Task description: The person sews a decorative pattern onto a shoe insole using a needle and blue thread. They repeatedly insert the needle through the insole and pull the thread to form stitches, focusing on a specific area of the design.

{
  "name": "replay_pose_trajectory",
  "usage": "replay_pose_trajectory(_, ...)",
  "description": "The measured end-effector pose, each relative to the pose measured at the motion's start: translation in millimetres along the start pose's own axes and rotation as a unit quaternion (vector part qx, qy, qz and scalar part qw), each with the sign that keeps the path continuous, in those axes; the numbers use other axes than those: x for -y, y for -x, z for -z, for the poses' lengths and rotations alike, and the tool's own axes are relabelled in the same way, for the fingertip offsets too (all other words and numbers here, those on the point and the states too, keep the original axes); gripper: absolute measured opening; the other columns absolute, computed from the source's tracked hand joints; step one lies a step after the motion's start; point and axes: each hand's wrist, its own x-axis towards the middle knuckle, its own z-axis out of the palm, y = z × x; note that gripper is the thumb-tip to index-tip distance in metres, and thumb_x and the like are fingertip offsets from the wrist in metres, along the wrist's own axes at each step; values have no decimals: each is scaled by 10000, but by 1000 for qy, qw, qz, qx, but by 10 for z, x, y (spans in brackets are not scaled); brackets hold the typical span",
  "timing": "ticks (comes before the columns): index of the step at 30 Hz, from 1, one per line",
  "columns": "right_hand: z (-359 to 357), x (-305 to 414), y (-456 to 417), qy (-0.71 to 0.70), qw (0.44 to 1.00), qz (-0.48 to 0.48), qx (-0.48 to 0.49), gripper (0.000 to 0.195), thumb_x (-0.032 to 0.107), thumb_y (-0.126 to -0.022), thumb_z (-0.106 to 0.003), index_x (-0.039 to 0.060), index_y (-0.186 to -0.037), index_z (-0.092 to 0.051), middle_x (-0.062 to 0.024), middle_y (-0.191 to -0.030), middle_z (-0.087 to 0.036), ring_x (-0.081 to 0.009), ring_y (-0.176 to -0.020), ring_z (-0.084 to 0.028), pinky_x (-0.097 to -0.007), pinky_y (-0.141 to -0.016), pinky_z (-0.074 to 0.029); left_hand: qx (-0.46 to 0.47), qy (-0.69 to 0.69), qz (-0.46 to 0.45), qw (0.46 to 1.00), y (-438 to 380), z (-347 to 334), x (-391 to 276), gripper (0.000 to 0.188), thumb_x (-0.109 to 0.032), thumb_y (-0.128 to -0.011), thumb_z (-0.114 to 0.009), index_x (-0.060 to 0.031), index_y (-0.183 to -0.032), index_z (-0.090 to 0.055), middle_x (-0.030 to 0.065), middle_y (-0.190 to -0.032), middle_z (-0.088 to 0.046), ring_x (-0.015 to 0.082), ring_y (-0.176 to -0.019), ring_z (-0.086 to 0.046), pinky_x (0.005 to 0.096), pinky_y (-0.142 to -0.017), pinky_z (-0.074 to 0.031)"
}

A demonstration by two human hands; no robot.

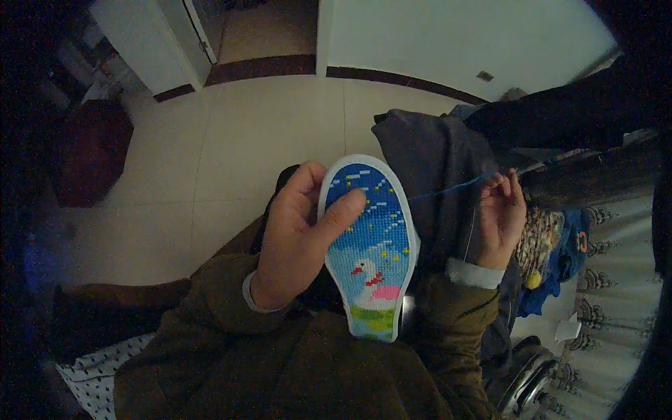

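Note:
A cross-stitched insole (370, 252) stands over my lap, its wide end away from me. It bears a blue sky with white and yellow stitches, a white bird with a red beak, and a green band. My left hand (299, 231) grips its left edge, the thumb flat on the dark blue part and the fingers behind. From the right edge a blue thread (446, 191) runs taut to my right hand (499, 215), which is raised with the thread at its fingertips. I cannot make out a needle there.
Dark grey cloth (436, 157) hangs just beyond the insole. Rightward are a bundle of yarn-like material (538, 241), blue cloth (569, 252) and a patterned curtain (614, 294). A shiny metal object (525, 378) sits low right. A dark red object (97, 152) stands left on the tiled floor (262, 136).

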Motion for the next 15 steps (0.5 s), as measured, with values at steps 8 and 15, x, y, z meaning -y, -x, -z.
replay_pose_trajectory(8, -810, -518, 868, 437, 860, 114, 237, 131, 27, -798, -571, -8, -922, -593, -75, -751, -613, -144, -673, -576, -246, -628, -452, 139, 320, 134, 928, -202, 182, 399, 257, -338, -914, -417, -100, -822, -450, -6, -729, -471, 102, -676, -469, 247, -643, -408)
replay_pose_trajectory(15, -933, -597, 1028, 555, 653, 373, 355, 239, -9, -624, -640, 37, -858, -650, -82, -792, -595, -192, -644, -579, -287, -577, -463, 249, 407, 122, 870, -238, 140, 632, 205, -297, -873, -473, -125, -778, -415, -22, -706, -373, 95, -686, -399, 227, -645, -356)
